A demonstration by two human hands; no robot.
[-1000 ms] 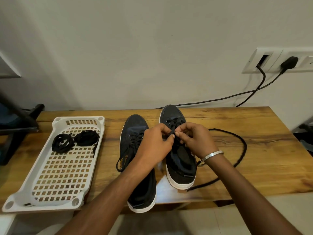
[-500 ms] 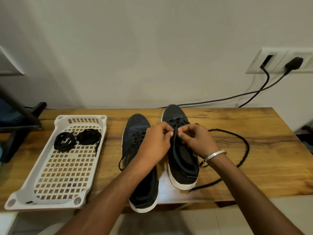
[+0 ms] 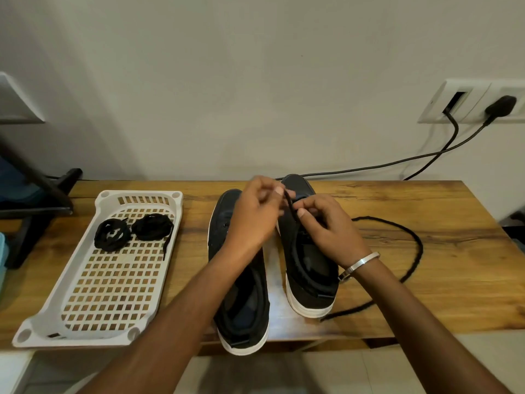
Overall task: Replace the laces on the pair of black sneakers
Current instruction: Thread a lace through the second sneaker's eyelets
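Two black sneakers with white soles stand side by side on the wooden table [image 3: 454,251], toes to the wall: the left sneaker [image 3: 244,302] and the right sneaker [image 3: 309,274]. Over the right sneaker's eyelets my left hand [image 3: 255,214] pinches a black lace [image 3: 291,206] and lifts it. My right hand [image 3: 326,226], a silver bangle on its wrist, pinches the same lace lower down. The lace's long free part [image 3: 417,251] loops across the table to the right. Two coiled black laces [image 3: 133,231] lie in a white tray [image 3: 93,331].
The perforated white tray sits at the table's left end, overhanging the front edge. Black cables [image 3: 426,155] run from a wall socket plate [image 3: 468,103] down behind the table. A dark stand [image 3: 42,194] is at the far left.
My left hand has risen toward the toe, drawing the lace up out of the right sneaker. My right hand stayed over the eyelets. The camera shifted slightly.
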